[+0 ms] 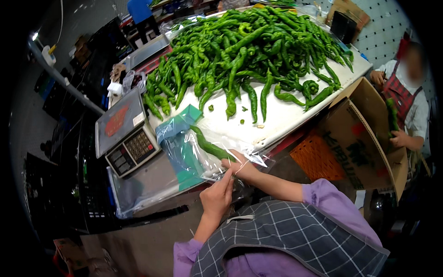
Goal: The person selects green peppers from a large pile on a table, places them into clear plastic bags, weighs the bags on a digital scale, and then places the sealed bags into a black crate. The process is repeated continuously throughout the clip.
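A long green chili pepper [208, 146] lies slanted over the near edge of the table, with my right hand [241, 165] closed round its near end. Clear film of a plastic bag [184, 159] surrounds the pepper; whether the pepper is wholly inside cannot be made out. My left hand [217, 196] is closed at the bag's near edge, thumb and fingers pinching the film just below my right hand. Beyond them, a large heap of green chili peppers [249, 51] covers much of the white table [286, 121].
A digital scale [131, 150] with a flat metal pan stands left of the bag. Teal and blue plastic packaging [177, 124] lies beside it. At the right are a cardboard box [355, 138] and an orange crate [317, 156]. A co-worker [399, 92] in an apron holds something green over the box.
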The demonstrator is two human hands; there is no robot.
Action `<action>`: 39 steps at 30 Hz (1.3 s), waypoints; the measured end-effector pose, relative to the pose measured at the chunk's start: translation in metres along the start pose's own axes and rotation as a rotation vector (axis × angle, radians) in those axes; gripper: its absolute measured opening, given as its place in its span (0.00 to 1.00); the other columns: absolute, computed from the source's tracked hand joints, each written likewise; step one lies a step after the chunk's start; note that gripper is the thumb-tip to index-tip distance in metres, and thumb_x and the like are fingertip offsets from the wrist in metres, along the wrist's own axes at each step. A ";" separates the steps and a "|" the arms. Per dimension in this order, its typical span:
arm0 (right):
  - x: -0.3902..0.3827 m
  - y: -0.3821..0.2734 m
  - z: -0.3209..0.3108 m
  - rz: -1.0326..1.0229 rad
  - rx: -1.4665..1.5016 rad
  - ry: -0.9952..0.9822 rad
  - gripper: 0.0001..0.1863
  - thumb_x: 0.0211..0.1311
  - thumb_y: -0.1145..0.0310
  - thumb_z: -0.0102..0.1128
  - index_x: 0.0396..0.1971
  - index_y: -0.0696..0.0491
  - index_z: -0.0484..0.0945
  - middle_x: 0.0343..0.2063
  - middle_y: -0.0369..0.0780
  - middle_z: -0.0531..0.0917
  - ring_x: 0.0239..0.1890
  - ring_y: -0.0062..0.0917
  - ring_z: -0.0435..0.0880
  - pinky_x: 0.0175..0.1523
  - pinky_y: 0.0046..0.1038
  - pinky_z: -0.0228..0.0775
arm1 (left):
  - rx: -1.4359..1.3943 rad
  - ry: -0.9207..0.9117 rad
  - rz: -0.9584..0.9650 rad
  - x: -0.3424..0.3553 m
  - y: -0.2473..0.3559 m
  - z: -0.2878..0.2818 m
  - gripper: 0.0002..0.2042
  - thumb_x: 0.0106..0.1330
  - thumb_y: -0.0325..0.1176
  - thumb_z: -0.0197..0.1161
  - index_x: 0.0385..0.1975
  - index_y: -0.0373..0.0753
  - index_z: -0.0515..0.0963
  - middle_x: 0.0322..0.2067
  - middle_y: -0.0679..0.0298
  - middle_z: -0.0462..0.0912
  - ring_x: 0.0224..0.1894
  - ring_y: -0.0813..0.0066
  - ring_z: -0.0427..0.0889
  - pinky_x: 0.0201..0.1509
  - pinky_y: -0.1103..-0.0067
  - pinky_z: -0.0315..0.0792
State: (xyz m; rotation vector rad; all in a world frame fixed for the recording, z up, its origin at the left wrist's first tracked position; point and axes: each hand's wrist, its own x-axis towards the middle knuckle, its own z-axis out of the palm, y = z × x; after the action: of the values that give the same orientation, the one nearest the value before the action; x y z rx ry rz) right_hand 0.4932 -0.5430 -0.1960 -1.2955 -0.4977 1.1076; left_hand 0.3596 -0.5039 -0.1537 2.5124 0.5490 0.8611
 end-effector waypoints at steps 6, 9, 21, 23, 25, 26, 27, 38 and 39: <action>0.048 -0.002 0.001 -0.257 -0.265 -0.168 0.28 0.59 0.63 0.48 0.57 0.59 0.57 0.44 0.49 0.72 0.44 0.30 0.72 0.48 0.26 0.64 | 0.079 0.040 0.006 0.011 0.008 -0.003 0.13 0.56 0.31 0.60 0.43 0.46 0.77 0.16 0.62 0.74 0.15 0.65 0.74 0.18 0.74 0.65; 0.065 0.007 -0.009 -0.367 -0.741 -0.274 0.29 0.59 0.65 0.48 0.58 0.62 0.55 0.58 0.56 0.58 0.62 0.45 0.54 0.65 0.32 0.47 | 0.087 0.066 -0.138 0.018 0.002 0.000 0.12 0.57 0.29 0.58 0.41 0.43 0.78 0.20 0.58 0.77 0.18 0.63 0.76 0.22 0.75 0.68; 0.152 -0.066 -0.200 -0.652 -1.786 -0.080 0.13 0.47 0.70 0.54 0.36 0.49 0.77 0.40 0.38 0.74 0.53 0.31 0.66 0.59 0.49 0.49 | 0.027 0.033 -0.492 0.024 -0.008 0.012 0.10 0.62 0.28 0.53 0.40 0.34 0.77 0.23 0.58 0.79 0.21 0.78 0.73 0.26 0.82 0.67; 0.158 -0.078 -0.181 -0.553 -1.745 -0.304 0.12 0.49 0.65 0.57 0.35 0.50 0.75 0.38 0.38 0.74 0.51 0.31 0.68 0.60 0.51 0.48 | 0.028 0.054 -0.475 0.024 -0.008 0.011 0.10 0.63 0.28 0.53 0.40 0.34 0.77 0.23 0.58 0.79 0.21 0.79 0.73 0.26 0.83 0.66; 0.152 -0.078 -0.146 -0.535 -1.579 -0.513 0.15 0.52 0.58 0.57 0.35 0.51 0.72 0.36 0.38 0.75 0.49 0.29 0.70 0.59 0.52 0.49 | 0.031 0.073 -0.490 0.020 -0.008 0.012 0.10 0.61 0.27 0.54 0.40 0.35 0.77 0.23 0.57 0.79 0.21 0.75 0.74 0.26 0.81 0.67; 0.148 -0.074 -0.139 -0.654 -1.419 -0.516 0.18 0.51 0.58 0.58 0.40 0.51 0.70 0.39 0.39 0.74 0.51 0.29 0.69 0.59 0.50 0.49 | 0.034 0.076 -0.498 0.023 -0.009 0.011 0.10 0.60 0.27 0.55 0.40 0.37 0.78 0.23 0.55 0.79 0.21 0.70 0.76 0.26 0.80 0.69; 0.150 -0.070 -0.140 -0.655 -1.423 -0.470 0.19 0.50 0.59 0.59 0.41 0.51 0.70 0.41 0.38 0.73 0.51 0.30 0.69 0.60 0.50 0.49 | 0.037 0.078 -0.507 0.023 -0.009 0.010 0.11 0.58 0.26 0.56 0.41 0.39 0.78 0.23 0.53 0.79 0.21 0.66 0.78 0.26 0.78 0.70; 0.094 -0.099 -0.165 -0.463 -1.057 -0.050 0.12 0.58 0.65 0.52 0.39 0.56 0.71 0.32 0.43 0.76 0.38 0.34 0.74 0.50 0.31 0.64 | -0.069 0.059 -0.475 0.021 -0.011 0.003 0.10 0.58 0.29 0.57 0.40 0.41 0.78 0.21 0.56 0.77 0.20 0.65 0.77 0.24 0.78 0.68; 0.077 -0.112 -0.158 -0.346 -0.910 -0.119 0.12 0.59 0.66 0.51 0.39 0.57 0.71 0.32 0.42 0.76 0.36 0.31 0.75 0.47 0.28 0.65 | -0.084 0.086 -0.467 0.017 -0.015 0.005 0.10 0.58 0.29 0.57 0.40 0.41 0.78 0.19 0.56 0.77 0.19 0.67 0.76 0.23 0.78 0.67</action>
State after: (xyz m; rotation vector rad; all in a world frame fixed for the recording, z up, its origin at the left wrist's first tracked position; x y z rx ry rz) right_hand 0.6974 -0.5441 -0.1556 -1.8192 -1.3635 0.6631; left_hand 0.3718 -0.4846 -0.1571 2.1447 1.0510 0.7893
